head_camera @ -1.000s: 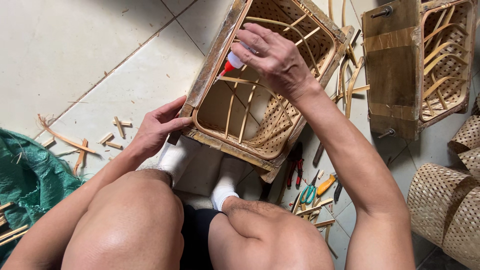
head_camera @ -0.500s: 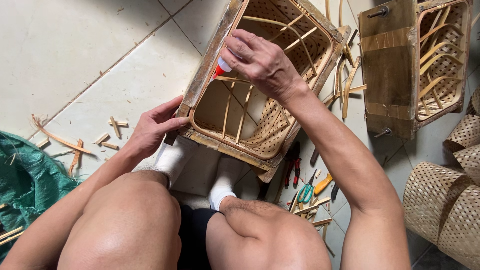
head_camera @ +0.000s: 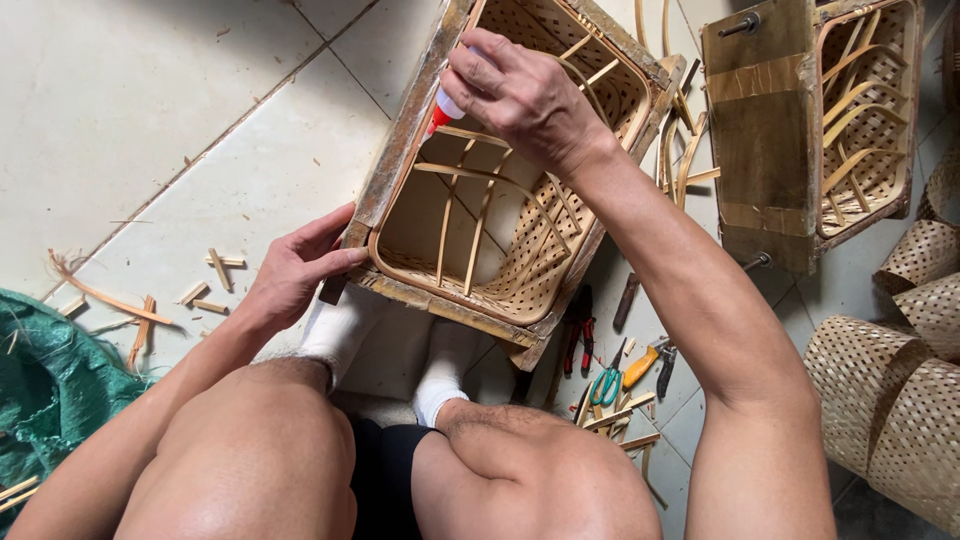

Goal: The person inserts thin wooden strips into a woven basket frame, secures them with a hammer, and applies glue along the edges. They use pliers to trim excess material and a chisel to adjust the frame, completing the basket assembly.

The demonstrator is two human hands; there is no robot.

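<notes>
I see the right hand point(head_camera: 525, 95) pinching a small glue bottle point(head_camera: 446, 108), red tip aimed down-left at the far-left rim of the woven basket in its wooden frame point(head_camera: 480, 200). Left hand point(head_camera: 295, 270), fingers curled, grips the frame's near-left corner on the floor.

Pale tiled floor, daylight from above.
Large cream floor tiles point(head_camera: 130, 110) with thin dark grout lines run diagonally; cut bamboo scraps point(head_camera: 215, 275) lie scattered, a green woven sack point(head_camera: 50, 385) lies crumpled at left, and woven bamboo sheets point(head_camera: 890, 400) pile at right.
</notes>
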